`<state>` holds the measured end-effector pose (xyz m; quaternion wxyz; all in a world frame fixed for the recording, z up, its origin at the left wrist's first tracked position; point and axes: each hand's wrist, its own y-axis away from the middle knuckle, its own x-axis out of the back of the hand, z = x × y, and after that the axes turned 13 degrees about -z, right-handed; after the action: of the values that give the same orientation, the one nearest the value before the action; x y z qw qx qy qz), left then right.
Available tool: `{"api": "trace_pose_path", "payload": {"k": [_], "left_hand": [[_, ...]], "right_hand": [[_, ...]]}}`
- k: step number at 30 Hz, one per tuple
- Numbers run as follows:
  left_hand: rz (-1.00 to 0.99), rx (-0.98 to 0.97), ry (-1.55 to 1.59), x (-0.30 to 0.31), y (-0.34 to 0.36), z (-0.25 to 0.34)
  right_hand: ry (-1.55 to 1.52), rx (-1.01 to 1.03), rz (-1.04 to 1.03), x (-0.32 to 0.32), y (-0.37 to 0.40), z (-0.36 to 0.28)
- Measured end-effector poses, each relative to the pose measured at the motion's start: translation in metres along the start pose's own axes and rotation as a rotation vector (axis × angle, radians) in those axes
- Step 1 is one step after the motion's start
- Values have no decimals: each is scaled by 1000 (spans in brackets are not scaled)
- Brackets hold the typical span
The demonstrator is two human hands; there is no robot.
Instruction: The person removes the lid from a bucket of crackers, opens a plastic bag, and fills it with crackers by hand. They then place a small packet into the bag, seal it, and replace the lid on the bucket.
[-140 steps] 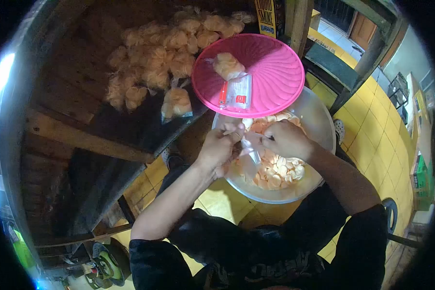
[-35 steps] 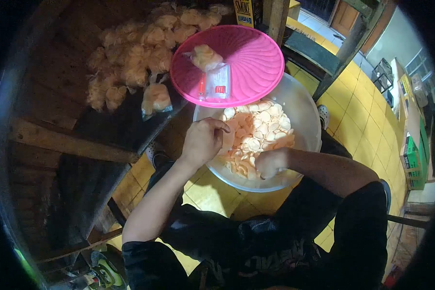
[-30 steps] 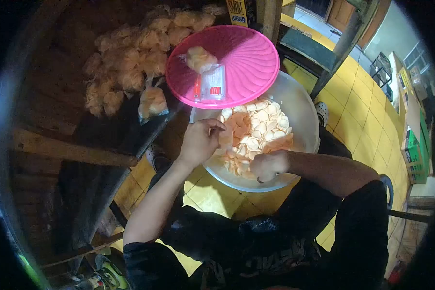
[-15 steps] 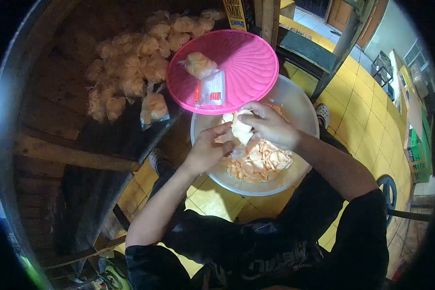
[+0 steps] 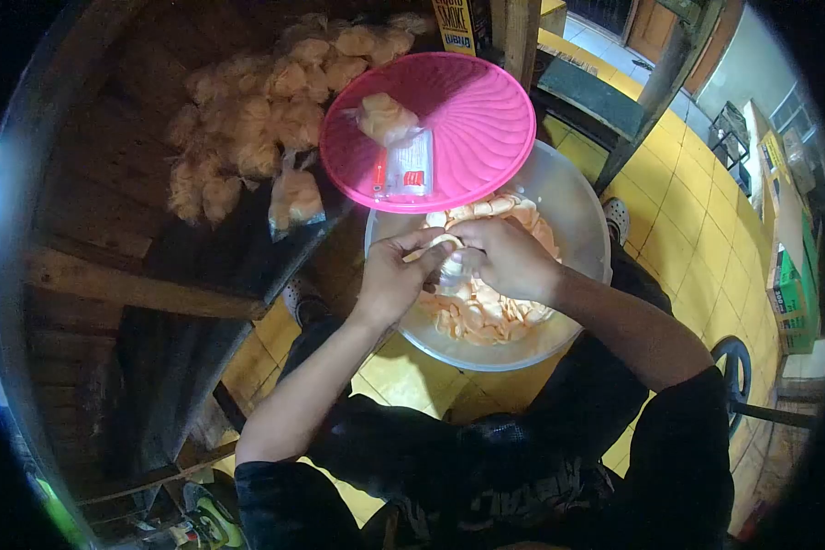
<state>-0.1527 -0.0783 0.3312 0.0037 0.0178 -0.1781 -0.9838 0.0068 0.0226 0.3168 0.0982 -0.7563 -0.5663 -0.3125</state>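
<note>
Over a big translucent tub [image 5: 403, 332], my left hand [image 5: 396, 273] pinches the mouth of a small clear plastic bag [image 5: 453, 271]. My right hand [image 5: 513, 258] is closed at the same bag, fingertips pushed against the pale crackers at its opening. Both hands touch, so the inside of the right-hand grip is hidden. Below them, loose round pale-orange crackers [image 5: 495, 316] lie in the tub. A pink lid [image 5: 486, 119] rests across the tub's far rim. On it lie a filled bag [image 5: 385, 119] and a pack of clear bags [image 5: 409, 167] with red print.
Many filled bags [image 5: 257, 119] are heaped on the dark wooden surface at left, one bag [image 5: 295, 196] at its edge. Behind the lid stand a printed box [image 5: 456, 26] and a wooden post [image 5: 521, 41]. A green carton [image 5: 791, 284] sits far right on yellow tiles [image 5: 678, 211].
My right hand has come down and closer to my left, bringing the pale crackers to the bag's mouth. The bag is now held between both hands.
</note>
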Motion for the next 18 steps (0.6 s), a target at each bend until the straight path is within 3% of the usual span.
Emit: {"api": "trace_pose_path", "payload": {"k": [5, 7, 10, 11, 12, 13, 15, 17, 18], "left_hand": [[34, -40, -153, 3, -2, 0], [-62, -43, -138, 1, 0, 7], [-101, -199, -319, 9, -2, -2], [-98, -199, -316, 14, -1, -2], [-10, -221, -555, 20, 0, -2], [80, -239, -794, 26, 0, -2], [68, -274, -653, 34, -1, -5], [111, -365, -642, 36, 1, 2], [115, -364, -646, 37, 1, 3]], "right_hand": [[-68, 62, 151, -11, -2, 1], [-17, 83, 185, -12, -6, 3], [36, 1, 39, -7, -9, 5], [-88, 8, -163, -4, -12, 7], [-213, 14, -363, -2, -12, 9], [-212, 14, -367, -5, -12, 15], [122, 11, -639, -20, -16, 39], [255, 23, -670, -51, -23, 61], [458, 87, -569, -64, -23, 63]]}}
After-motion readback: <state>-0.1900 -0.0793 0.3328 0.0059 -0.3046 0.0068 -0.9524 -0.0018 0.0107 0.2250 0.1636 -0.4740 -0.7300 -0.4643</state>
